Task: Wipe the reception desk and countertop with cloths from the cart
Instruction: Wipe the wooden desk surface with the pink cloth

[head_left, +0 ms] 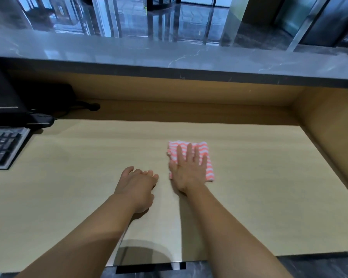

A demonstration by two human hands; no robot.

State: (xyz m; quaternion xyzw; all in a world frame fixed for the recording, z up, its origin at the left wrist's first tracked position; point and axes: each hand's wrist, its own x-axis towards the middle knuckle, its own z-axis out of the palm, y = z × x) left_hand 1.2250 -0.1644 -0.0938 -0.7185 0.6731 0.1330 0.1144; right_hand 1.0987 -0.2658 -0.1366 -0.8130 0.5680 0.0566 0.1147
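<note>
Head view, far left: we see a dark keyboard [3, 146] at the edge of the frame, with black equipment and cables [38, 105] behind it that we cannot make out clearly.
Desk: our pale wood reception desk [78, 167] runs across the whole frame, closed in by a wood back panel and a side wall on the right.
Left hand: our left hand [138, 182] rests on the desk left of centre, fingers curled loosely inward, holding nothing.
Right hand: our right hand [189, 169] lies palm down, fingers straight and spread, pressing flat on top of the cloth rather than gripping it.
Cloth: the folded pink-and-white striped cloth [207, 157] sits flat on the desk under our right hand, just right of centre, its far and right edges showing past the fingers.
Countertop: the grey marble countertop [169, 51] sits raised behind the desk, spanning the frame, well apart from the cloth.
Beyond: a glossy dark lobby floor [189, 19] reflects light.
</note>
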